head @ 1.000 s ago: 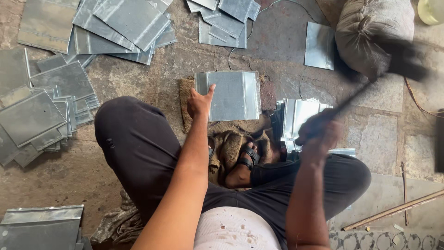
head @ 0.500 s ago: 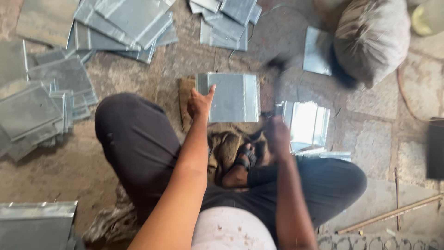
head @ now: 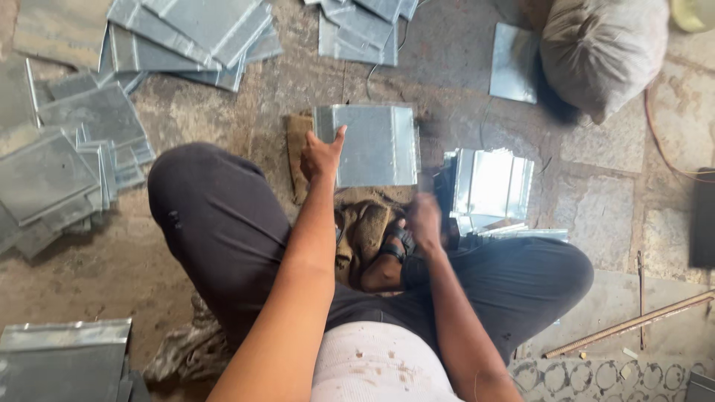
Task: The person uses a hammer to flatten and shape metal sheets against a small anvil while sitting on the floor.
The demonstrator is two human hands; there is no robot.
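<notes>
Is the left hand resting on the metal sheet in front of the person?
Yes, the left hand presses on the left edge of the metal sheet.

- Bare stone floor point(head: 447, 67) lies open just beyond the folded metal sheet point(head: 376, 145), between two heaps.
- Stacks of flat metal sheets point(head: 82, 149) crowd the far left side.
- A stuffed grey sack point(head: 603, 52) blocks the upper right.
- Shiny folded pieces point(head: 491, 186) sit just right of the sheet (near the blurred right hand point(head: 424, 219)).
- The left hand point(head: 322, 155) covers the sheet's left edge.
</notes>
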